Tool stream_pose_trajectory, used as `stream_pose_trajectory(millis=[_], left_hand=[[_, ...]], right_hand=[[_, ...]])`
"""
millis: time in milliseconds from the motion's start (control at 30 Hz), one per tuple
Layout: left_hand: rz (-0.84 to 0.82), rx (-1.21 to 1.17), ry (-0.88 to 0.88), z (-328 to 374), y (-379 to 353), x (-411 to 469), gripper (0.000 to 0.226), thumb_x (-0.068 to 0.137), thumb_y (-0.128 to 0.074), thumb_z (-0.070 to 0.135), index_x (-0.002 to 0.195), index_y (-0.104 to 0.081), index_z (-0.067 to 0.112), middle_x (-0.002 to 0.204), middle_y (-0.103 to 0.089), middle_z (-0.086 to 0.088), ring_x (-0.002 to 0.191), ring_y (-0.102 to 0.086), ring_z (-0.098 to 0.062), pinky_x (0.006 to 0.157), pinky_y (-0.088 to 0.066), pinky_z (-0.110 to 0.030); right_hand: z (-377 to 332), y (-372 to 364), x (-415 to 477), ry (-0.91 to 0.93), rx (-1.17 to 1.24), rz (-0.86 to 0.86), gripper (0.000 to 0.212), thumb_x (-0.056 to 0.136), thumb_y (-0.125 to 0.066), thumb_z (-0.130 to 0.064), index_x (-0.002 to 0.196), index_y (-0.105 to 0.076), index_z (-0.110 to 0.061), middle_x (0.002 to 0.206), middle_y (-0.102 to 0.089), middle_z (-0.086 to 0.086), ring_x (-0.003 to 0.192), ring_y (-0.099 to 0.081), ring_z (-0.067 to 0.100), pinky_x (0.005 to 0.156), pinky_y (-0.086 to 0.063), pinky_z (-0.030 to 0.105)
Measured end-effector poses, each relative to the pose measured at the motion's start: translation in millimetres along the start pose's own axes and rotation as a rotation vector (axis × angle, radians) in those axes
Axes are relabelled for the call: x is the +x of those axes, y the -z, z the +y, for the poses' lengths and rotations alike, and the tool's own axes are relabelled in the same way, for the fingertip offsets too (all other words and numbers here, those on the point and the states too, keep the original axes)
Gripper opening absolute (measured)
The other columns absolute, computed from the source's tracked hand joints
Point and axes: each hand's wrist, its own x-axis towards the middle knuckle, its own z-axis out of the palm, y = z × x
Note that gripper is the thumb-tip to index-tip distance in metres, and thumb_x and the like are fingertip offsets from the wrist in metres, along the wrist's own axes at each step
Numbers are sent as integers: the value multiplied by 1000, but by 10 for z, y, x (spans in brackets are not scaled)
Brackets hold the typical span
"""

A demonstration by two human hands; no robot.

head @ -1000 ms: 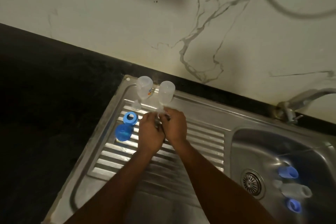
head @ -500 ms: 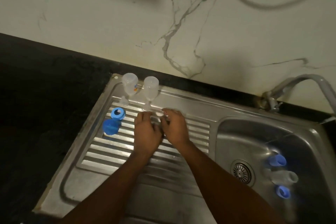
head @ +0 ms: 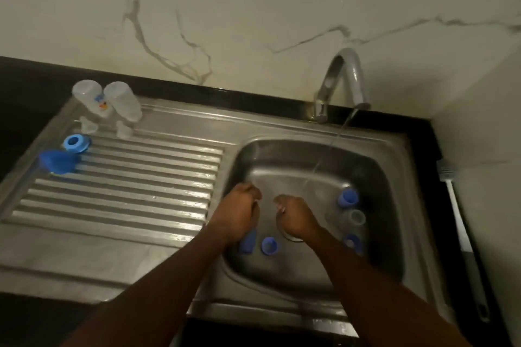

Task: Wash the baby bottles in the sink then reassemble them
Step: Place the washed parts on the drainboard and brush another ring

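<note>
Two bare forearms reach in over the front rim of the steel sink (head: 282, 310), and both hands hang over the basin, apart from each other. The left hand (head: 236, 214) is by the basin's left wall with its fingers curled in like a fist. The right hand (head: 296, 218) is over the drain with its fingers bent down and drawn together. Motion blur hides whether either hand holds anything.

Near the basin's front wall, a blue piece (head: 248, 241) lies partly under the left wrist, with a blue ring (head: 269, 245) just beside it. Along the basin's right wall three parts lie in a row from front to back: a blue-rimmed part (head: 352, 244), a clear bottle body (head: 355, 218) and a blue cap (head: 348, 198). A thin stream of water (head: 324, 155) falls into the basin beyond the right hand.

On the ribbed drainboard (head: 127, 191), towards its far left corner, sits a blue dome cap (head: 57, 162), with a blue screw ring (head: 76, 143) touching it behind. Farther back stand two clear nipples (head: 88, 125), and at the far edge two clear bottles (head: 124, 101) stand mouth down, side by side, the left one printed.

The tap (head: 342, 76) rises behind the basin's far right corner. A white-handled brush (head: 451, 191) lies on the dark counter along the sink's right edge, below the marbled wall (head: 253, 8).
</note>
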Motion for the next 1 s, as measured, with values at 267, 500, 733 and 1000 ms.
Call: stream_pose_trajectory(millis=[267, 500, 733, 1000], left_hand=[[-155, -4, 251, 185, -394, -408, 38, 80, -45, 33, 83, -71, 5, 88, -66, -12, 85, -66, -29, 80, -45, -26], [-82, -59, 268, 219, -544, -357, 13, 82, -65, 7, 94, -70, 10, 97, -66, -4, 94, -63, -20, 83, -39, -16], [-89, -141, 213, 458, -738, -47, 17, 84, -63, 13, 100, -69, 14, 104, -66, -1, 98, -62, -19, 88, -48, -27], [-94, -218, 145, 504, -654, 298, 14, 83, -62, 13, 93, -72, 13, 99, -68, -3, 93, -64, -20, 85, -51, -32]], right_hand=[[339, -698, -236, 100, -124, -326, 68, 74, -81, -22, 134, -50, -14, 131, -49, 13, 119, -51, 33, 94, -46, 36], [519, -357, 28, -102, 310, 118, 30, 79, -66, -18, 108, -66, -8, 113, -59, 11, 106, -57, 29, 91, -46, 34], [467, 752, 452, -176, 494, 226, 30, 79, -70, 3, 108, -66, 1, 103, -69, 17, 94, -64, 28, 81, -51, 33], [209, 946, 263, -224, 476, 200, 39, 87, -69, -5, 124, -60, -13, 106, -64, 4, 95, -61, 15, 77, -46, 19]])
